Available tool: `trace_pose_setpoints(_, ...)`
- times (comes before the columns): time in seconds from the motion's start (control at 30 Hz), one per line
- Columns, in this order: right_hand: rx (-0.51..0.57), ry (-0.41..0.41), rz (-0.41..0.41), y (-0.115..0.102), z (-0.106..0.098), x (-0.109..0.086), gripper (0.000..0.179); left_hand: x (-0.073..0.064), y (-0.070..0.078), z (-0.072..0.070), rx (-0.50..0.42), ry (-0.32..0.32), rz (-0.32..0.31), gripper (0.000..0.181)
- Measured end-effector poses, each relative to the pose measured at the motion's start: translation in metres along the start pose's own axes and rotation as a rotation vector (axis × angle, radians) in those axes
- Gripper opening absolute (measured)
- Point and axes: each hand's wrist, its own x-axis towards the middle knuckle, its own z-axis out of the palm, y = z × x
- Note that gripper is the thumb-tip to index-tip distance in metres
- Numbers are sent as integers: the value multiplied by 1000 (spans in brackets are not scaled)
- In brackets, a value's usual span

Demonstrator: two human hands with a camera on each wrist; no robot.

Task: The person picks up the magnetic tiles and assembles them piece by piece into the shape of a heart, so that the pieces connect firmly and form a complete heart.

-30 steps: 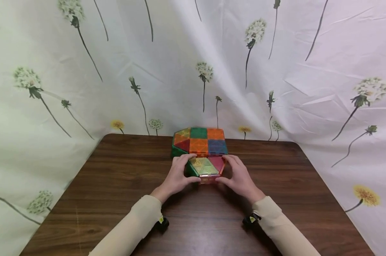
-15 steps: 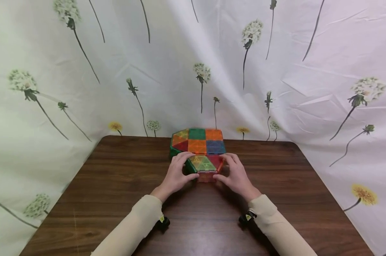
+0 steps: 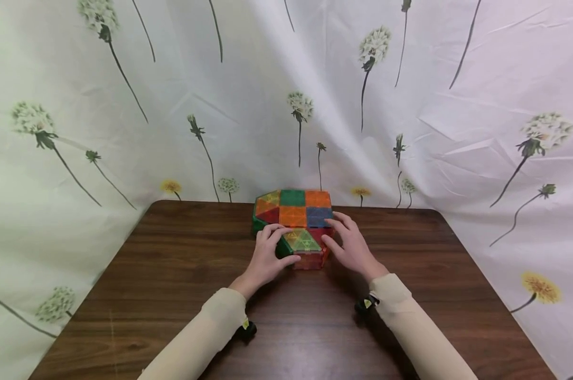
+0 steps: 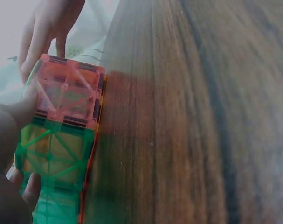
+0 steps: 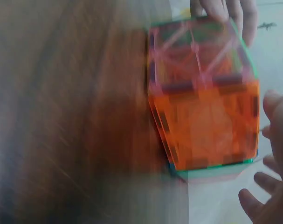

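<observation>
A low block of translucent magnetic tiles [image 3: 293, 216] lies on the table, its top patterned in orange, green, blue, red and yellow. Its narrower front section [image 3: 301, 240] has a yellow-green top and a pink front tile [image 4: 69, 91]. My left hand [image 3: 265, 258] holds this section at its left corner, thumb at the pink front and fingers over the top edge beside the green side tiles [image 4: 55, 151]. Spread fingers of my right hand [image 3: 351, 245] hover along the right side, apart from the orange side tile [image 5: 209, 128] in the right wrist view.
The brown wooden table [image 3: 181, 264] extends around the block on both sides and in front. Right behind its far edge hangs a white cloth [image 3: 257, 105] printed with dandelions. A small black camera [image 3: 364, 304] is strapped at my right wrist.
My right hand has let go of the front section's right corner and shifted up and back, fingers spread. My left hand stays at the left corner. The front section now sits against the block.
</observation>
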Motion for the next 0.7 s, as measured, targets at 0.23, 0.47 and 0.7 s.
trace_pose_setpoints(0.23,-44,-202,74,8,-1,10,59,-1,-4,2,7,7,12,60)
trace_pose_setpoints(0.47,-43,-205,44,4,-4,9,58,-2,-7,-4,3,32,31,55)
trace_pose_setpoints(0.7,-68,-154,-27,0,-4,2,48,-7,-19,-11,-4,70,43,40)
